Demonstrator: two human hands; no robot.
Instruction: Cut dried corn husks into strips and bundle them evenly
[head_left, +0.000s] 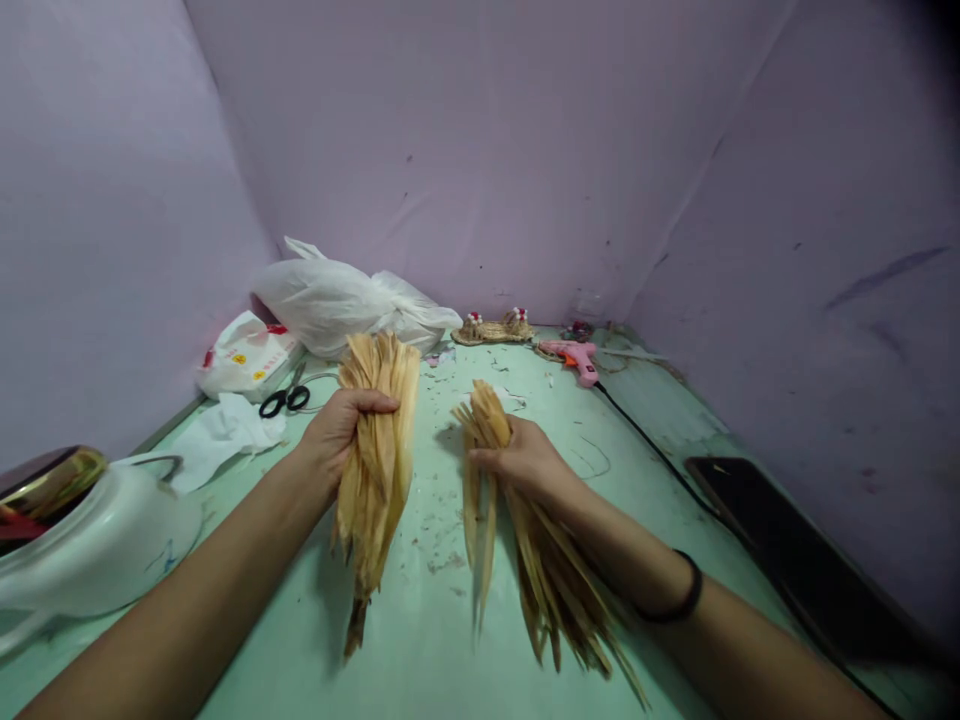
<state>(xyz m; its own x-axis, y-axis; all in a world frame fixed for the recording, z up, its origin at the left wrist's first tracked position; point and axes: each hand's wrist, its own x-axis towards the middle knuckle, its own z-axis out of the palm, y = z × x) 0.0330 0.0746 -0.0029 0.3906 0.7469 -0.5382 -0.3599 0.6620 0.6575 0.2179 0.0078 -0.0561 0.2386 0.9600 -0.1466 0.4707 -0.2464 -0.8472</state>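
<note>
My left hand is wrapped round a thick bundle of dried corn husks, the thumb lying across its front. This bundle stands nearly upright, wide and ragged at the top and narrowing to a dark tip below. To its right, my right hand grips a looser bunch of husk strips, with short ends poking out above the thumb. Its long strips fan down toward the table's front, and a couple hang apart on the left. The two bundles do not touch. A black band circles my right wrist.
On the green table sit a white plastic bag, a tissue pack, black-handled scissors, a woven ornament and a pink glue gun with a black cord. A white container stands left; a dark flat object lies right.
</note>
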